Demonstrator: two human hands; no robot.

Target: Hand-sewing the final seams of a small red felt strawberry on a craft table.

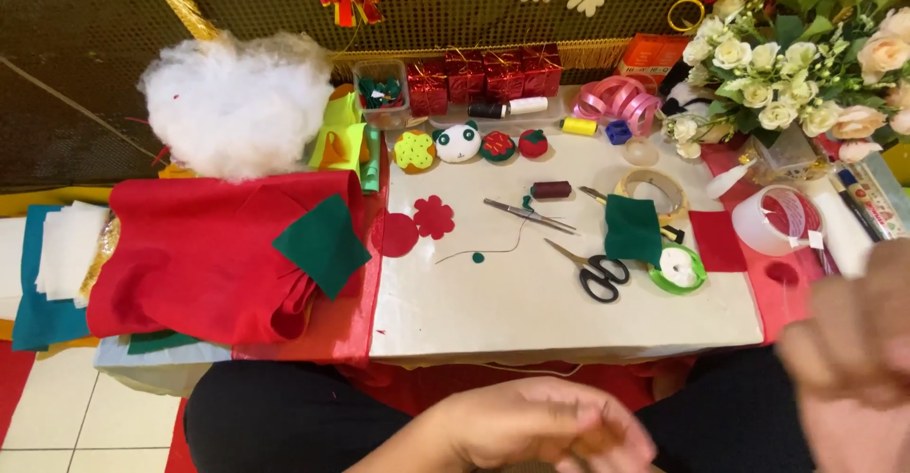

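My left hand [540, 430] hovers low over my lap at the bottom middle, fingers curled loosely; whether it holds anything is too blurred to tell. My right hand [853, 359] is raised at the bottom right, blurred, close to the camera. In front of them lies a cream work board [531, 312] with black-handled scissors [595, 269], tweezers [527, 213], a red felt flower [434, 216], a red felt disc [399, 235] and a dark green felt piece [632, 228]. A thin thread with a green dot [478, 257] lies near the middle.
Red and green felt sheets [218, 245] are piled at the left under white stuffing [232, 103]. Small felt figures [459, 143], thread spools [551, 190], tape rolls [780, 219], pink ribbon [621, 99], red gift boxes [483, 77] and a rose bouquet [806, 46] line the back and right.
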